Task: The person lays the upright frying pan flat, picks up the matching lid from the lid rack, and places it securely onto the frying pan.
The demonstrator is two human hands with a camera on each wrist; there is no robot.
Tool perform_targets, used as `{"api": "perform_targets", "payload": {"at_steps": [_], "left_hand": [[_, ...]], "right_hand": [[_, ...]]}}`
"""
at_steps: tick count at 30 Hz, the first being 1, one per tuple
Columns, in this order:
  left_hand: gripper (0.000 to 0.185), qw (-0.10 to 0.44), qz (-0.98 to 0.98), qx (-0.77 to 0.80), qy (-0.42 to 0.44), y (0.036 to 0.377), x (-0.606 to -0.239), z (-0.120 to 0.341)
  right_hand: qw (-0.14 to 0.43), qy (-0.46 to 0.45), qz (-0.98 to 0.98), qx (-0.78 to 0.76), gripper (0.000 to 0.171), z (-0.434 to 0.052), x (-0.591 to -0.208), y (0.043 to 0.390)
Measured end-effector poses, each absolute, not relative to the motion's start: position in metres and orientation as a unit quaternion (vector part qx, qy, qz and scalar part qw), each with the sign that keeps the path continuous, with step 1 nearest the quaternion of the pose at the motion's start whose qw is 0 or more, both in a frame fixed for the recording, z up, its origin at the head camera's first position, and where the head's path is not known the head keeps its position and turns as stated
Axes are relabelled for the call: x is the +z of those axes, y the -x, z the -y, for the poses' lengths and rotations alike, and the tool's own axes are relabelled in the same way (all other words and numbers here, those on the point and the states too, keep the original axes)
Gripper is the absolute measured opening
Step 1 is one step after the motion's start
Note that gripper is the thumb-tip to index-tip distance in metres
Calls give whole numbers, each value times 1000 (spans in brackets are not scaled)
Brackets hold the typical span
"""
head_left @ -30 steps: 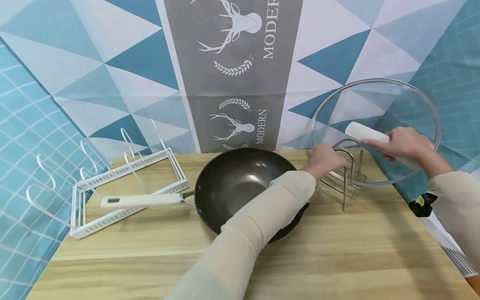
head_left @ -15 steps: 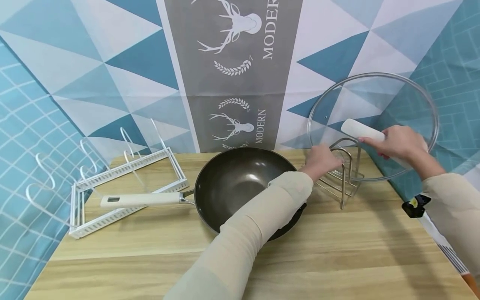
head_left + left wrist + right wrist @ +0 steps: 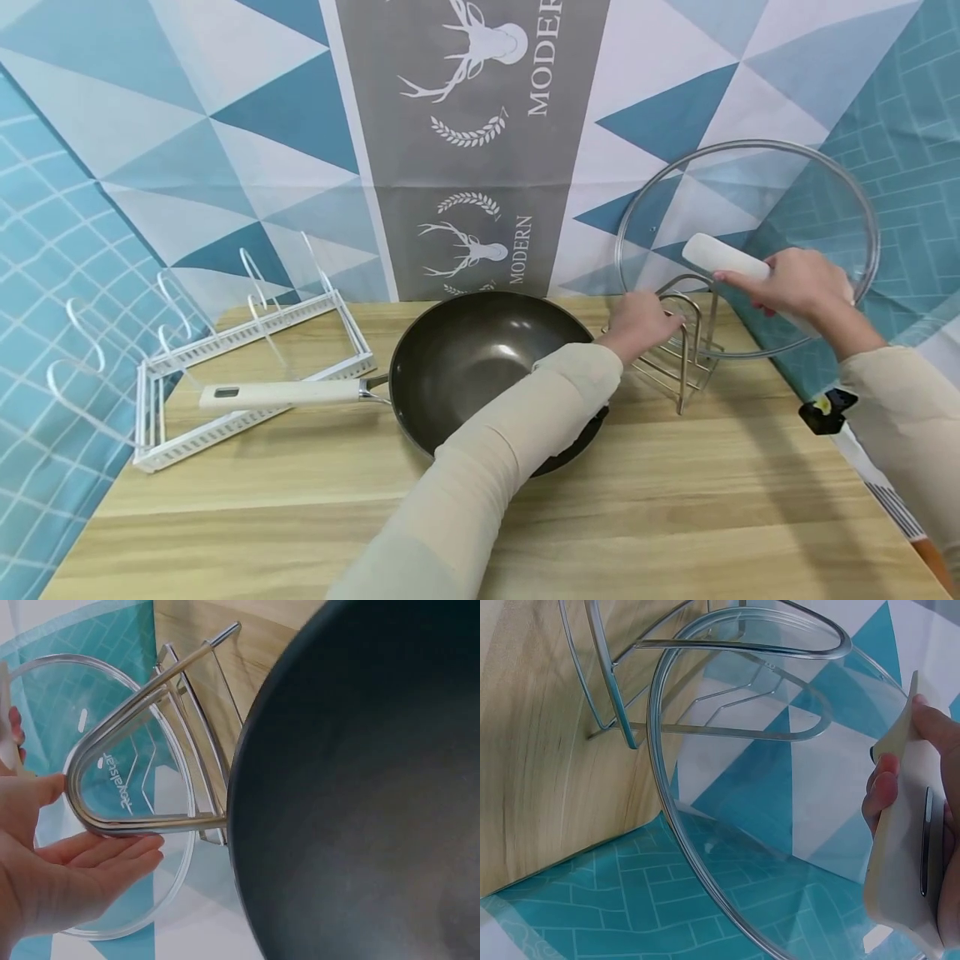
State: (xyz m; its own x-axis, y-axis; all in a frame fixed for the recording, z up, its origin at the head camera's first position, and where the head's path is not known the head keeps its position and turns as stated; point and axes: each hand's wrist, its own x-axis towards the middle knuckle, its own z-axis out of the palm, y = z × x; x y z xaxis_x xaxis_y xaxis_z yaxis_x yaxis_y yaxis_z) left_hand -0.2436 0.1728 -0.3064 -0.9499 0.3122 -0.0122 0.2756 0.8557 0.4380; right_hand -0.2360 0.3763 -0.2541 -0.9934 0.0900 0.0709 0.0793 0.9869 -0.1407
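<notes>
My left hand (image 3: 639, 323) holds the top of a metal wire lid rack (image 3: 139, 823), thumb at the end of its arch and fingers along one side. The rack stands on the wooden table, right of a dark wok (image 3: 480, 379) with a cream handle (image 3: 281, 394). My right hand (image 3: 806, 285) grips the long white handle (image 3: 904, 855) of a round glass lid (image 3: 795, 179) with a metal rim. The lid is upright at the rack, its lower rim overlapping the wires in the head view. My left sleeve hides part of the wok.
A white rack with curved wire hooks (image 3: 262, 404) lies at the table's left, partly under the wok's handle. A patterned backdrop (image 3: 465, 183) rises behind the wooden table (image 3: 675, 517). A black object with a yellow mark (image 3: 828, 410) shows by my right sleeve.
My right hand and the glass lid have shifted slightly left and up, closer in at the rack. My left hand stays on the rack, and the wok has not moved on the table.
</notes>
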Motion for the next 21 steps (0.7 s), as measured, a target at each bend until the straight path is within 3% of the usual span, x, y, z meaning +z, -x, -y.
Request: {"api": "perform_targets", "payload": {"at_steps": [21], "left_hand": [[44,71,-941,204,-259,240,-300,-127]], "right_hand": [[41,48,996,70,78,-369,-247,220]]}}
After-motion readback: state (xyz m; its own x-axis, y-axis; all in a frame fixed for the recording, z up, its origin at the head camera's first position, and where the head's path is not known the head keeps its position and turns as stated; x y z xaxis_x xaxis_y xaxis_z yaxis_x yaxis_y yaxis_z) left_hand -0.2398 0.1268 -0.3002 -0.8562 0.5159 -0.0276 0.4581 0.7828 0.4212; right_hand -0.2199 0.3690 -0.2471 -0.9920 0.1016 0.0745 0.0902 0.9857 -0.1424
